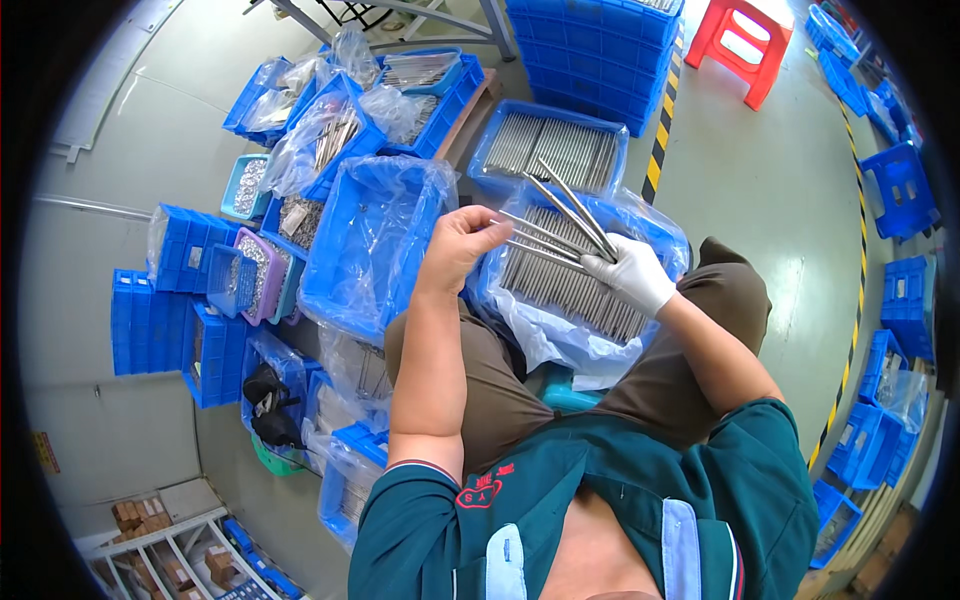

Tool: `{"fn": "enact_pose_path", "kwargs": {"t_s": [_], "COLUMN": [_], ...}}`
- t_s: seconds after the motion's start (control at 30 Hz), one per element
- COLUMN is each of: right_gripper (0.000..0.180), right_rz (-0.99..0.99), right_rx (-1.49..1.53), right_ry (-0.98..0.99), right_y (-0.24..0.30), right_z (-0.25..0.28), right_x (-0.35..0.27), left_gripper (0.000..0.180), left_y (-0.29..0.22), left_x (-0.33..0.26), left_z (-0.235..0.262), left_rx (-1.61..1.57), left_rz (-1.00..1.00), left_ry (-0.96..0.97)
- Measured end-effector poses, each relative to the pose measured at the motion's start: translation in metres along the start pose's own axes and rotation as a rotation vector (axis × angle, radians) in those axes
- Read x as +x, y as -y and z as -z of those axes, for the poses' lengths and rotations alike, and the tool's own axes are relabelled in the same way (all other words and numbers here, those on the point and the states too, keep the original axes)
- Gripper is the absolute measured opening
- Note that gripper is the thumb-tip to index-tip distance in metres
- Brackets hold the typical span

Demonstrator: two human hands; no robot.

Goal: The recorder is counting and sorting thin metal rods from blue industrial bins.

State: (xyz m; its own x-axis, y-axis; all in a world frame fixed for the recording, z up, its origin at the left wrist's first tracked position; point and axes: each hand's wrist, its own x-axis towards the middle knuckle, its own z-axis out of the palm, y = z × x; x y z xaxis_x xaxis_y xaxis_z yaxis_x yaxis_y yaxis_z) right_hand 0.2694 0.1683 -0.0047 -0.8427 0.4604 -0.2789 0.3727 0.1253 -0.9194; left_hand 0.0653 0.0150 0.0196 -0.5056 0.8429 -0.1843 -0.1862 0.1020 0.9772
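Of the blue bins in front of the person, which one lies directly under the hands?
The plastic-lined blue bin of metal rods on the person's lap, beneath the gloved right hand and bare left hand. The unlined rod bin sits farther away.

A pale grey-green floor (740,190) carries everything. Blue plastic crates (370,245), many lined with clear bags, crowd the left and centre of the frame. A red stool (745,45) stands at upper right, more blue crates (900,190) along the right edge.
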Motion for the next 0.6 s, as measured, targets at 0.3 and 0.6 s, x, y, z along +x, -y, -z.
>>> {"fn": "enact_pose_path", "kwargs": {"t_s": [0.3,0.6], "right_gripper": [0.024,0.026], "right_rz": [0.164,0.260], "right_rx": [-0.173,-0.233], "right_ry": [-0.085,-0.172], "right_y": [-0.001,-0.010], "right_z": [-0.002,-0.006], "right_x": [0.000,0.001], "left_gripper": [0.012,0.011], "left_y": [0.001,0.003], "left_x": [0.001,0.001], "left_z": [0.004,0.005], "left_rx": [-0.098,-0.135], "left_rz": [-0.099,0.017], "left_ry": [-0.124,-0.059]}}
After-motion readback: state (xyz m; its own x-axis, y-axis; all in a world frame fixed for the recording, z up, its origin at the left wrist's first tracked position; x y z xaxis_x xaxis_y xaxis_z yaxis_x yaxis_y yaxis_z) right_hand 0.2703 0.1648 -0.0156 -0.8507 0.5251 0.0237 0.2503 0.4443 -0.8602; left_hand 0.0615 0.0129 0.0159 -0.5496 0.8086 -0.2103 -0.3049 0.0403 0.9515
